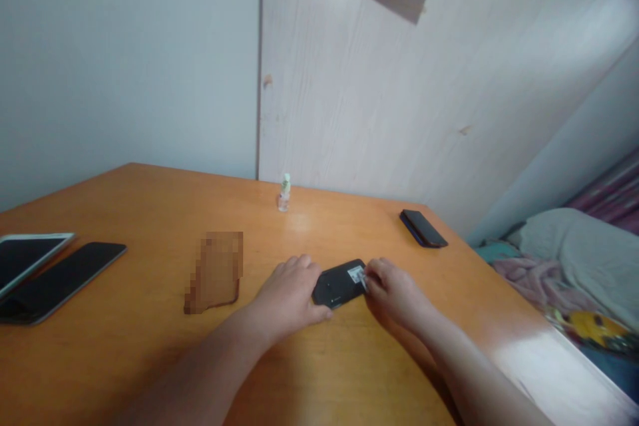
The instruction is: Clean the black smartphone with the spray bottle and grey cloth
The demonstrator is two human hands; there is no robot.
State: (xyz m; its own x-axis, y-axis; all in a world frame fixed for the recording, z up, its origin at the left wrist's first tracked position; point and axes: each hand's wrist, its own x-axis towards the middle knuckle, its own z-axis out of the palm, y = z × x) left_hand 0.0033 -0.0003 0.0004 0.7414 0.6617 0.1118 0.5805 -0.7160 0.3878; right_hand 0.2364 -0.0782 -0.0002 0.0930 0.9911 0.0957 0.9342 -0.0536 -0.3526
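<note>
A black phone [339, 287] lies on the orange-brown wooden table in front of me, its back apparently facing up. On its right end is a small white label [356, 273] with print too small to read. My left hand [294, 293] grips the phone's left end, thumb along the near side and fingers over the far side. At the opposite end, my right hand [387, 286] is closed in a pinch beside the label. A pale bit shows at its fingertips, but whether it is part of the label I cannot tell.
Left of my hands lies a brown, blurred-out flat item [217, 273]. Further left are a dark phone-like slab [74, 279] and a white-edged tablet [30, 253]. A small clear bottle [284, 194] stands near the wall; a dark wallet-like case [423, 228] lies near the right edge.
</note>
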